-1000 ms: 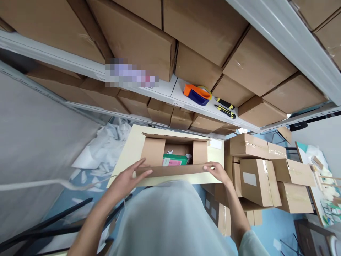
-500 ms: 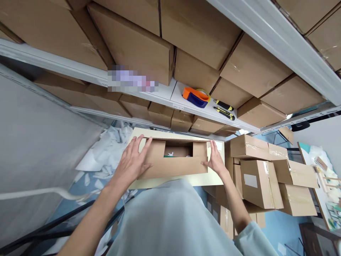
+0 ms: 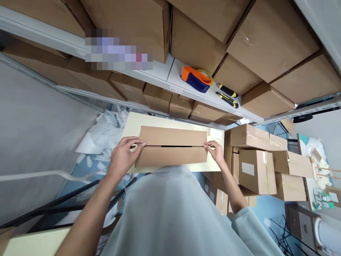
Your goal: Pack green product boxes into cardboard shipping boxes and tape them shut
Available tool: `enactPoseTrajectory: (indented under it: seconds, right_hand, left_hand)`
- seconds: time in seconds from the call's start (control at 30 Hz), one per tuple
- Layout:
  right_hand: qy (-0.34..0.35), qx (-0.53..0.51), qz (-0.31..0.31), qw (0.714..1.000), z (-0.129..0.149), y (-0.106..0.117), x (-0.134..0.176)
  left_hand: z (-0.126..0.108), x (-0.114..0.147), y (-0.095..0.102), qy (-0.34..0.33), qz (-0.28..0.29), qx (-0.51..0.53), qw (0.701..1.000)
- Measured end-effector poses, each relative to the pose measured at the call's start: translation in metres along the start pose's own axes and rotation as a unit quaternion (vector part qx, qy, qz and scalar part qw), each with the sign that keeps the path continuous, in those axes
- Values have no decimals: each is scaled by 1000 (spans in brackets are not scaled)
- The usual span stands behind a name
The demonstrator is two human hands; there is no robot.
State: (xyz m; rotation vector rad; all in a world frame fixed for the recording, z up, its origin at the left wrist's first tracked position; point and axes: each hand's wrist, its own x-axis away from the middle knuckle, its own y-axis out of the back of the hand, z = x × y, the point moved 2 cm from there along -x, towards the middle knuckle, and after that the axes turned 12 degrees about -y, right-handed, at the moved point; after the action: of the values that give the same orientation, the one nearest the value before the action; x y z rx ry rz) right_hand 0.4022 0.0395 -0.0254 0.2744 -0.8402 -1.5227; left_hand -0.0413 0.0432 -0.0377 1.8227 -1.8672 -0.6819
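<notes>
A long cardboard box [image 3: 172, 156] lies on the cream tabletop [image 3: 132, 122] right in front of me. Its two long top flaps are folded down and nearly meet, with a thin dark slit between them; the inside is hidden. At the box's left end, my left hand [image 3: 124, 153] pinches the flap edges by the seam with thumb and fingers. My right hand [image 3: 216, 152] does the same at the right end. A white slip [image 3: 215, 133] lies on the tabletop beyond my right hand.
On the shelf [image 3: 162, 71] ahead are an orange and blue tape dispenser [image 3: 197, 81] and two yellow-black box cutters [image 3: 227, 100], among cardboard boxes. A stack of boxes [image 3: 257, 170] stands at the right. White scraps [image 3: 102, 129] lie at the left.
The far long flap has come down over the opening, which has narrowed to a slit. Both my hands have moved from spread around the box's ends to pinching at the seam.
</notes>
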Motion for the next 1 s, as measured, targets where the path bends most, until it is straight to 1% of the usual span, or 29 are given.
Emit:
enactPoseTrajectory:
  seconds: [0.07, 0.13, 0.27, 0.33, 0.4, 0.47, 0.57, 0.7, 0.87, 1.0]
  right_hand:
    - [-21, -17, 3, 1000, -2, -2, -5]
    - [-16, -21, 2, 1000, -5, -3, -6]
    - [36, -1, -9, 999, -10, -4, 1]
    - [64, 14, -12, 998, -12, -3, 4]
    - [76, 30, -11, 997, -14, -2, 5]
    - [74, 39, -10, 996, -16, 1, 3]
    - [58, 38, -7, 998, -18, 3, -3]
    - [18, 31, 7, 999, -19, 3, -11]
    - [-51, 15, 42, 998, -17, -1, -21]
    - [-96, 43, 59, 993, -12, -3, -31]
  left_hand:
    - [3, -2, -2, -20, -3, 12, 1000]
    - [6, -2, -3, -42, -13, 15, 999]
    - [10, 2, -5, -47, -28, 14, 998]
    - [11, 4, -8, -55, -22, 3, 998]
    - [13, 6, -10, -71, -26, -14, 997]
    - [16, 7, -14, -90, -42, -29, 995]
    - [19, 6, -17, -107, -60, -47, 991]
    - [20, 2, -18, -108, -45, -59, 991]
    - [19, -5, -17, -61, -24, -60, 996]
    - [23, -9, -20, -23, -9, -50, 998]
